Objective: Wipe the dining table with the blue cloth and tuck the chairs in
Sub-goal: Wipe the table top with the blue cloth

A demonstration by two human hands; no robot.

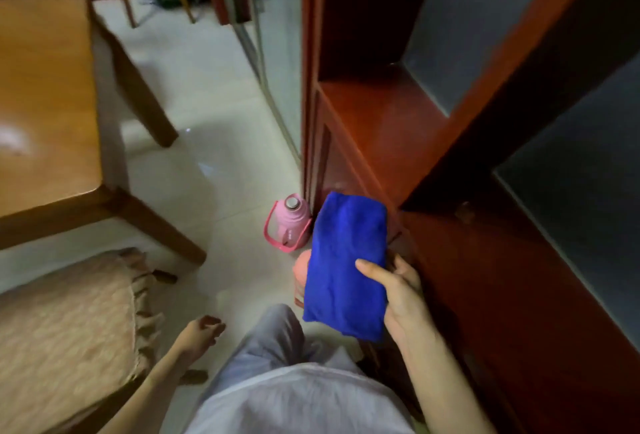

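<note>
1. Right hand (403,298): closed on the folded blue cloth (346,264), thumb across its top face and fingers underneath. The cloth is held in the air, above the floor (214,163) and just beside the front of the red-brown cabinet (485,260).
2. Left hand (201,331): empty, fingers loosely curled, hanging low beside the person's leg, apart from every object.
3. Table (45,94): its light wooden top occupies the upper left of the view. The near corner points toward the person, with a dark wooden leg below it.
4. Chair (69,329): stands off the table's near edge at the lower left. Its seat carries a beige cover with a ruffled border and is fully exposed, not under the table.
5. Pink bottle (289,224): stands upright on the floor, close against the cabinet's base, with a pink strap looped around it.
6. A pinkish rounded object shows partly behind the cloth; it is probably a second container, but it is too hidden to identify.
</note>
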